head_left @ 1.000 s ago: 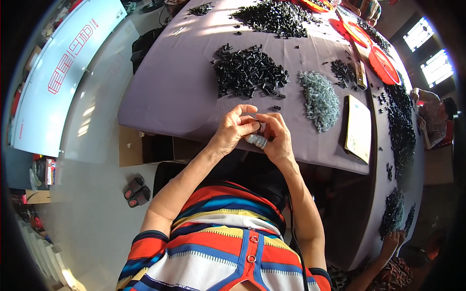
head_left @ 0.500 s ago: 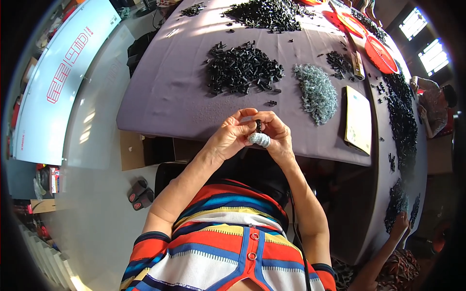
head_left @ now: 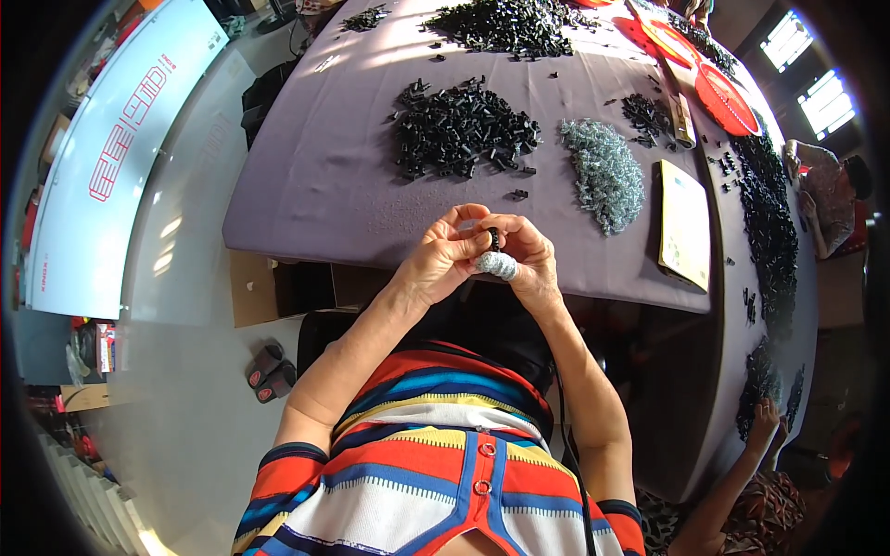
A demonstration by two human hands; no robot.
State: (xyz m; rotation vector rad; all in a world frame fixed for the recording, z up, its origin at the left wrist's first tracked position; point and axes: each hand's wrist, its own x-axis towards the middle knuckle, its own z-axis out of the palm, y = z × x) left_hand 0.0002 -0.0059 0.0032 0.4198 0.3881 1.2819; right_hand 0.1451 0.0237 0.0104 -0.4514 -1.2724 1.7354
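Observation:
My left hand (head_left: pixel 439 258) and my right hand (head_left: pixel 531 259) meet in front of me, over the near edge of the cloth-covered table (head_left: pixel 315 176). Between their closed fingertips they grip a small black plastic part (head_left: pixel 494 240). A whitish wrap (head_left: pixel 499 266) covers my right thumb. Fingers hide much of the part, so its exact shape does not show. Beyond my hands lies a heap of small black plastic parts (head_left: pixel 464 130). To the right of that sits a pile of small clear, bluish pieces (head_left: pixel 604 176). One loose black part (head_left: pixel 520 195) rests nearer to me.
A cream-coloured flat book or box (head_left: pixel 684 225) lies at the right edge. Farther back are another black heap (head_left: pixel 501 26) and red baskets (head_left: pixel 726 100). A long dark pile (head_left: pixel 768 232) runs along the right, where two people work (head_left: pixel 830 199). Underneath stands a cardboard box (head_left: pixel 255 289).
My hands stay almost in place around the black part. At the lower right, a co-worker's hand has shifted slightly at the dark pile.

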